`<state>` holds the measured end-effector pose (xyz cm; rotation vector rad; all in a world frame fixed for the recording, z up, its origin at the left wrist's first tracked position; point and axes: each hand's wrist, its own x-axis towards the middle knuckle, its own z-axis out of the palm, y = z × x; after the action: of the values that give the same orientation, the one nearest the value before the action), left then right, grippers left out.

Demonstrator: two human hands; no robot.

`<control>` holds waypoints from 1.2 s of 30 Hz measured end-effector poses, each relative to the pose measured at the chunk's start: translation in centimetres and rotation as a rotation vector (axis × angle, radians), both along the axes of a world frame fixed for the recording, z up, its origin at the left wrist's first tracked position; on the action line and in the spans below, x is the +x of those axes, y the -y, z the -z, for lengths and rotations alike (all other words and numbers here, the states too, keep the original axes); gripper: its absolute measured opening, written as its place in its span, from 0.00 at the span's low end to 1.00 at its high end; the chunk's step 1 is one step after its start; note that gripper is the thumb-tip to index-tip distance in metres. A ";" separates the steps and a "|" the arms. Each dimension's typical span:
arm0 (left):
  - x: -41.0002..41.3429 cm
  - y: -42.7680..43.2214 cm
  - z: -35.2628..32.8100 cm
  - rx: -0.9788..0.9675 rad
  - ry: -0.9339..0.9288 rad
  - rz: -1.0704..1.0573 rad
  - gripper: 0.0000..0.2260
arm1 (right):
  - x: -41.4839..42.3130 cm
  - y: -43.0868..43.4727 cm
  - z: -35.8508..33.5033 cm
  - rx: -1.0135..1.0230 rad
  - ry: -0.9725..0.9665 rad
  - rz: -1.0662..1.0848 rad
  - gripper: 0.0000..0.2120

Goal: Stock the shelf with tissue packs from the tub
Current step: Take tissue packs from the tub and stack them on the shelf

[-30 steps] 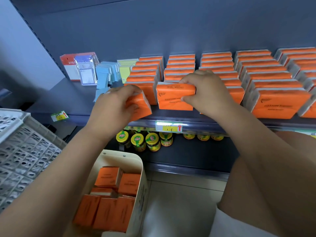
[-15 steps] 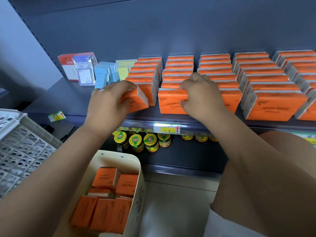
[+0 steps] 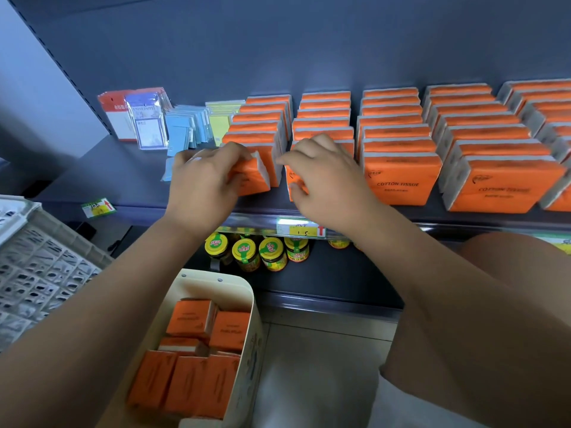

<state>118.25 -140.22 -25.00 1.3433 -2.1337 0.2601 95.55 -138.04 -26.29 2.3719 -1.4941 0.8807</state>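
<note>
Orange pack (image 3: 251, 177) leans at the front of the left row on the shelf (image 3: 123, 180), pinched by the curled fingers of the left hand (image 3: 204, 183), while the right hand (image 3: 324, 180) curls round the next pack (image 3: 292, 176).

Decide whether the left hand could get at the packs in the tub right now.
Probably not yet: the left hand grips a tissue pack at the shelf. Once freed, likely yes: the tub stands open below.
</note>
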 end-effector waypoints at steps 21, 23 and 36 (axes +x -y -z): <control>-0.2 1.2 3.1 0.251 -0.321 -0.353 0.19 | 2.9 1.7 1.1 0.110 -0.180 0.025 0.26; -0.4 1.1 2.9 0.287 -0.412 -0.330 0.18 | 2.9 1.7 1.2 0.091 -0.179 0.036 0.23; 1.2 -0.8 3.3 0.164 -0.223 -0.291 0.25 | 4.8 0.2 1.0 -0.010 -0.008 0.013 0.28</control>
<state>119.45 -139.37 -28.34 1.6950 -1.8054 0.0471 100.37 -138.25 -27.33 2.3525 -1.4969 0.8726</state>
